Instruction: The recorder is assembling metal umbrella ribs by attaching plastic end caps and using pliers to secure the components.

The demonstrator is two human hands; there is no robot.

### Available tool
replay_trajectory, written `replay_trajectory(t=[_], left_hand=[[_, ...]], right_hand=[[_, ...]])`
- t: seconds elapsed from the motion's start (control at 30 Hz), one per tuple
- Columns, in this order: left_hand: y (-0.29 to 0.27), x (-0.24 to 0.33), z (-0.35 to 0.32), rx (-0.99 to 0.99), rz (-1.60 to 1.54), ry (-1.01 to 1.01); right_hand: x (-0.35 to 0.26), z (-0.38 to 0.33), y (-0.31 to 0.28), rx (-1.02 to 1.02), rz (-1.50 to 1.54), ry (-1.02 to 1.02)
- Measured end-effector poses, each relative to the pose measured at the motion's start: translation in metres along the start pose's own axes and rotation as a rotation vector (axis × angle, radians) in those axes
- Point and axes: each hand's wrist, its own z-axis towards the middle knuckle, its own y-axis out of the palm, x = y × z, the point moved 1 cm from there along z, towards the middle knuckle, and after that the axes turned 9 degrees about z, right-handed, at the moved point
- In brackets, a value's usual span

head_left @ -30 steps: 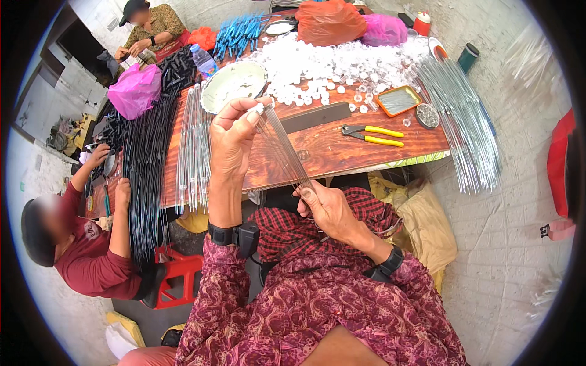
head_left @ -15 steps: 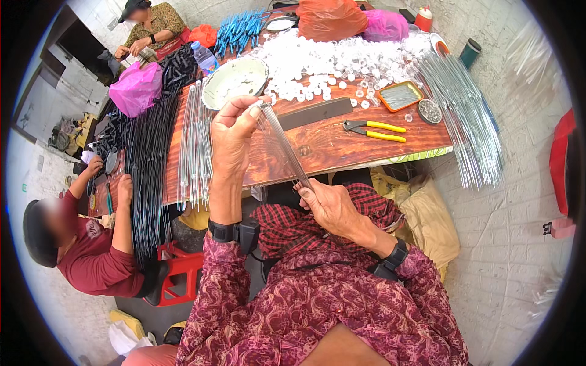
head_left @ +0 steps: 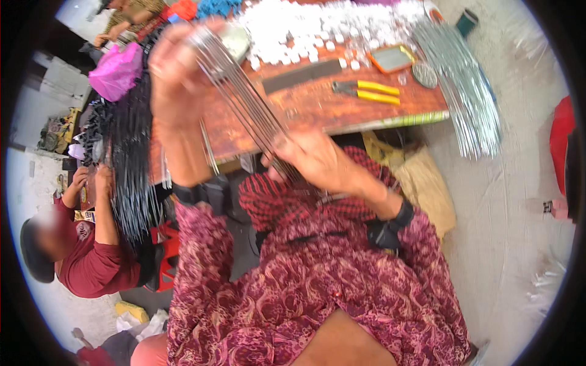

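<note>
A narrow bundle of thin metal rods (head_left: 241, 100) slants across in front of me, its upper end at the upper left and its lower end over my lap. My right hand (head_left: 317, 160) is closed around the lower part of the rods. At the upper end is my left hand (head_left: 177, 70), smeared by motion, with its fingertips around the tops of the rods. A small pale piece among those fingers is too blurred to name. Beyond the rods, a dark flat bar (head_left: 302, 75) lies on the wooden table (head_left: 342, 116).
Yellow-handled pliers (head_left: 369, 91), an orange-rimmed tray (head_left: 392, 58) and a round tin (head_left: 424, 75) lie right of the bar. White plastic caps (head_left: 323, 27) cover the back. Silvery rods (head_left: 467, 97) hang over the right edge, black rods (head_left: 131, 152) at left. A co-worker (head_left: 91, 244) sits left.
Both hands have shifted with the rods: the left up and to the left, the right slightly toward me. The rods appear larger and more spread. The view has tilted downward.
</note>
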Motion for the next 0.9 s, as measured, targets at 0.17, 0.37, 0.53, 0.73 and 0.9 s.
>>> replay_trajectory(t=[0.17,0.37,0.53,0.73,0.9], left_hand=[[-0.056,0.018,0.021,0.011,-0.075,0.033],[-0.036,-0.026,-0.030,0.065,0.163,-0.093],[-0.026,-0.010,-0.050,0.032,0.025,-0.147],[-0.020,-0.003,-0.047,-0.004,0.063,-0.154],[-0.019,0.006,-0.046,0.001,0.042,-0.173]], right_hand=[[0.011,0.038,0.002,0.047,-0.089,-0.025],[0.068,0.020,0.027,0.039,0.002,-0.003],[0.059,0.011,0.036,0.035,0.054,0.103],[0.038,0.015,0.039,0.117,-0.083,-0.066],[0.017,0.026,0.042,0.185,-0.064,-0.197]])
